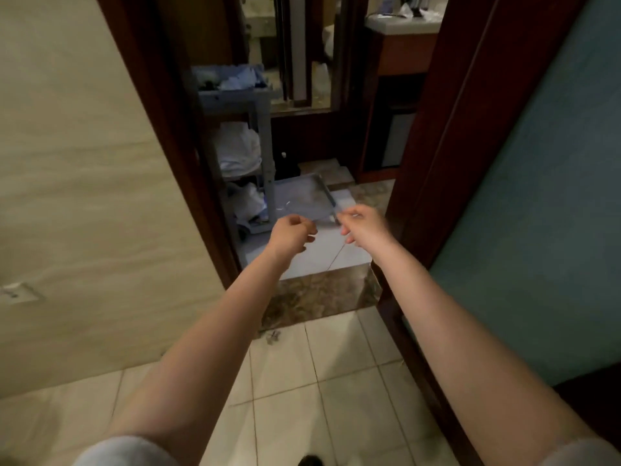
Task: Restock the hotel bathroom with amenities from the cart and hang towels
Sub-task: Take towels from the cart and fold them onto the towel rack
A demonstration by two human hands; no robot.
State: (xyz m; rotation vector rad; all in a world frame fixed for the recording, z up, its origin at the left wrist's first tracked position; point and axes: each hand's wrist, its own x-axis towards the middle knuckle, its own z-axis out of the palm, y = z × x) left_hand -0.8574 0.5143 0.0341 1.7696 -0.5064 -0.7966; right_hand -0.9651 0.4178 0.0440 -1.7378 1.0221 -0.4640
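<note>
Where cream tile floor (336, 381) meets doorway, both hands (292, 230) (361, 223) pinch grey tray (302, 196) (blurred); cart (242, 142) beyond.

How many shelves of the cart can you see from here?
3. The top tray holds bluish amenities, the middle shelf holds folded white towels, the bottom shelf holds white linen. The door frame hides the cart's left side.

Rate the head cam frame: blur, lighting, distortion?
Head view: motion blur smears both hands, left hand and right hand, and the clear tray they hold by its near edge; the cart beyond the doorway is dim and soft, its shelf contents hard to read; floor tiles are evenly lit, no glare; wide-angle lens bends the door frame and stretches the forearms.
</note>
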